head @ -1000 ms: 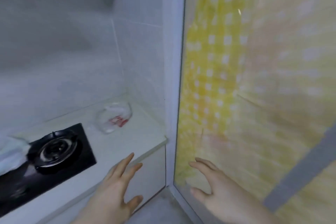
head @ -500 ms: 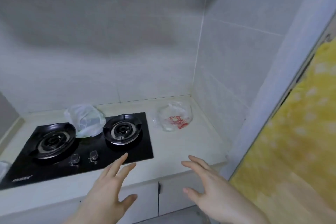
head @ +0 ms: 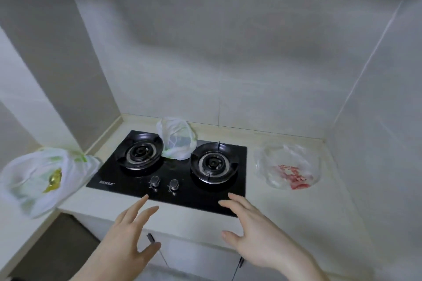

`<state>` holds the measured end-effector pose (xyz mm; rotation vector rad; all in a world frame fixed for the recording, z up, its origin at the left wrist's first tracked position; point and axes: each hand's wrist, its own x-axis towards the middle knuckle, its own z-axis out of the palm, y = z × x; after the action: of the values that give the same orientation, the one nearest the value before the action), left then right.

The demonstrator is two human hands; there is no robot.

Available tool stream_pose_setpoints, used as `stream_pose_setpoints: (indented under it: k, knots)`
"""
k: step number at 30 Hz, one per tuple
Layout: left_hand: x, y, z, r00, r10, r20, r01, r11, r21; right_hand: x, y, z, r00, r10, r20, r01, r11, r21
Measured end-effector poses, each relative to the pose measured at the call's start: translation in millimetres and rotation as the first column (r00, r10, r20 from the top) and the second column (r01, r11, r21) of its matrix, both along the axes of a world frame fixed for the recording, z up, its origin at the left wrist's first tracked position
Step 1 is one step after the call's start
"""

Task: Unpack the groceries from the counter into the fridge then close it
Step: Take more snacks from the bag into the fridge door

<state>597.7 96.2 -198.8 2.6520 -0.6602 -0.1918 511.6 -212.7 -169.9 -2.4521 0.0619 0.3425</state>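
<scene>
Left hand (head: pixel 127 237) and right hand (head: pixel 255 237), fingers apart and empty, hover over the tabletop's (head: pixel 296 212) front edge; three plastic bags surround the gas hob (head: pixel 169 180)

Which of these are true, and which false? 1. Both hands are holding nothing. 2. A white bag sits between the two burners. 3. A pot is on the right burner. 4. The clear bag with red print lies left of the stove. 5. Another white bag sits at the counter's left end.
1. True: the left hand and right hand are open and hold nothing.
2. True: the white bag sits there, towards the back.
3. False: the right burner is bare.
4. False: the clear bag with red print lies right of the stove.
5. True: the left white bag is there.
</scene>
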Motion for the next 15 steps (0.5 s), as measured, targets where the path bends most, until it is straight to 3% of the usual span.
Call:
stream_pose_setpoints:
  k: [8, 15]
  knots:
    - [6.1, 68.2, 8.1, 0.954, 0.298, 0.004, -0.298, 0.954, 0.040, 92.9, 58.7, -8.4, 0.964, 0.266, -0.004, -0.266, 0.964, 0.003]
    - [34.3, 146.0, 4.3, 0.916, 0.401, -0.012, -0.401, 0.916, 0.015, 152.2, 142.2, -3.8, 0.924, 0.382, -0.011, -0.382, 0.924, -0.015]
